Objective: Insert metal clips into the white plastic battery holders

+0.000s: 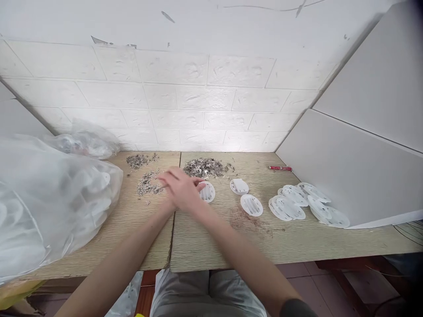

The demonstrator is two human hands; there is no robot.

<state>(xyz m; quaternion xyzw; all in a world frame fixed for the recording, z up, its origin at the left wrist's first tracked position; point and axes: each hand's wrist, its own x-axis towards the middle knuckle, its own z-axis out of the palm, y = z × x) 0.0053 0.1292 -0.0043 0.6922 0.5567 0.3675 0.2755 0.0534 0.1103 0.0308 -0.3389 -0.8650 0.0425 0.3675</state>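
Note:
My right hand (182, 188) crosses over my left and reaches leftward to a small pile of metal pieces (148, 184). Its fingers are stretched out and slightly blurred. Mostly hidden beneath it, my left hand (200, 184) shows only fingertips, which are at the left edge of a white round plastic battery case (208, 193). That case lies on the table with its grooved side up. Just behind the hands is a larger heap of small metal contact pieces (205, 167). Two more white battery cases (251, 205) lie to the right, one with a white block on it.
Several white cases (287, 207) are stacked loosely at the right, by a grey partition (363, 167). A red pen-like tool (280, 168) lies behind them. A large clear bag (56, 198) of white parts fills the left side. Another metal pile (136, 161) sits near the wall.

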